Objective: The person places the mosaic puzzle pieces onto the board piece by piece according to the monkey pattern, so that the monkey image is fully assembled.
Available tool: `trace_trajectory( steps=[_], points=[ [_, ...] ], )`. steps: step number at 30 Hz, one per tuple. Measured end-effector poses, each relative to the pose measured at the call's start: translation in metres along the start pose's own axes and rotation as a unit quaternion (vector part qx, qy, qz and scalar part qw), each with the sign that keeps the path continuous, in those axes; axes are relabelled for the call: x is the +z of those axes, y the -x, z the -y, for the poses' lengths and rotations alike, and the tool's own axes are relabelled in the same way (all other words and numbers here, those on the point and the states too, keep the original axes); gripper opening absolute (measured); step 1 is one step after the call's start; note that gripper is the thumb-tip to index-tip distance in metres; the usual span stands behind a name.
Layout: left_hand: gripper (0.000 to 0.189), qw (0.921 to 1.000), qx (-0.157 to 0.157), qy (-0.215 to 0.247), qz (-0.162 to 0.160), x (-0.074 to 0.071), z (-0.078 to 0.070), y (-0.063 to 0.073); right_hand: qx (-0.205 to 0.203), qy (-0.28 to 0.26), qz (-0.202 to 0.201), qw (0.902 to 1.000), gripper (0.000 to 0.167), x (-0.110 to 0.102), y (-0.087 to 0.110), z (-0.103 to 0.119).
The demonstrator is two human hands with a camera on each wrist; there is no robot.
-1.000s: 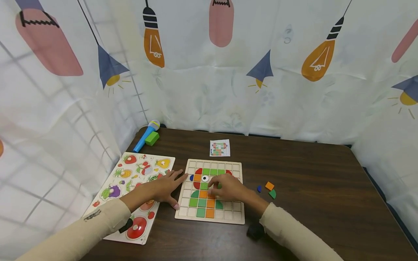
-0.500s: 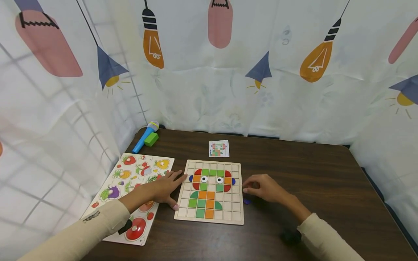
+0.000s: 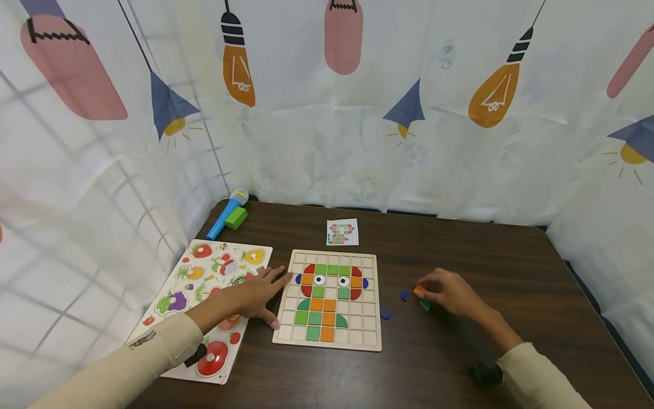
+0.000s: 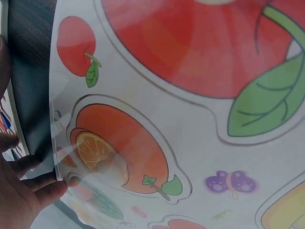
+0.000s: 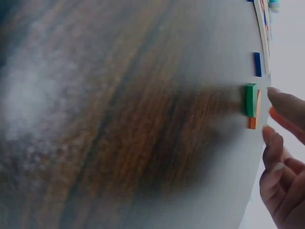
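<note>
A wooden grid board [image 3: 361, 324] lies on the table, with coloured tiles forming a figure with two round eyes. My left hand [image 3: 260, 292] rests with spread fingers at the board's left edge, its forearm over a fruit picture board [image 3: 215, 357]. Right of the grid board, my right hand [image 3: 452, 292] has thumb and forefinger at an orange square tile [image 3: 418, 291]. In the right wrist view those fingers stand apart around the tile. Against it lies a green quarter-round tile [image 5: 251, 100]. Two blue half-round tiles, a nearer one [image 3: 385, 315] and a farther one [image 3: 404, 295], lie between hand and board.
Behind the grid board lies a small pattern card [image 3: 342, 232]. A blue toy microphone [image 3: 225, 216] and a green block [image 3: 237, 218] are at the table's far left corner. A printed curtain [image 3: 317, 153] hangs along the back and left of the dark table [image 3: 501, 255].
My right hand has moved right, off the grid board, to the loose orange tile. The figure's right eye and the tiles beside it are now uncovered. My left hand has stayed in place.
</note>
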State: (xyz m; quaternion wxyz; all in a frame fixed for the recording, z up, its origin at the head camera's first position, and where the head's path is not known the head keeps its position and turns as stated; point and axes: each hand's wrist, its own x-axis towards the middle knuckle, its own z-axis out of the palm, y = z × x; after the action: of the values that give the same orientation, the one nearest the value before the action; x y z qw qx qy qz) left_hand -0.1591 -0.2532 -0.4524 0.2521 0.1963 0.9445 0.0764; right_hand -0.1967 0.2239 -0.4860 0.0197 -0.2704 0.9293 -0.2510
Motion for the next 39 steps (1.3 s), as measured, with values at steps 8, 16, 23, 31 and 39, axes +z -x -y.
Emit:
trace_trajectory(
  steps=[8,16,23,31,39],
  points=[
    [0.115,1.0000,0.002,0.001,0.001,0.001,0.001,0.000,0.026,0.002,0.015,0.9996,0.021,0.001,0.000,0.000],
    [0.116,1.0000,0.003,-0.001,-0.001,0.002,0.002,0.000,0.053,-0.001,0.010,0.9985,0.023,0.003,-0.003,0.004],
    [0.116,1.0000,0.001,0.000,-0.001,0.001,0.002,0.000,0.067,0.003,0.016,0.9976,0.030,0.004,-0.004,0.002],
    [0.116,1.0000,-0.002,0.002,0.001,0.001,0.001,0.000,0.059,-0.007,0.028,0.9978,0.021,0.006,-0.007,0.003],
    [0.118,1.0000,-0.002,-0.008,0.000,0.002,0.001,-0.002,0.011,-0.033,0.010,0.9993,0.021,0.005,-0.010,0.017]
  ],
)
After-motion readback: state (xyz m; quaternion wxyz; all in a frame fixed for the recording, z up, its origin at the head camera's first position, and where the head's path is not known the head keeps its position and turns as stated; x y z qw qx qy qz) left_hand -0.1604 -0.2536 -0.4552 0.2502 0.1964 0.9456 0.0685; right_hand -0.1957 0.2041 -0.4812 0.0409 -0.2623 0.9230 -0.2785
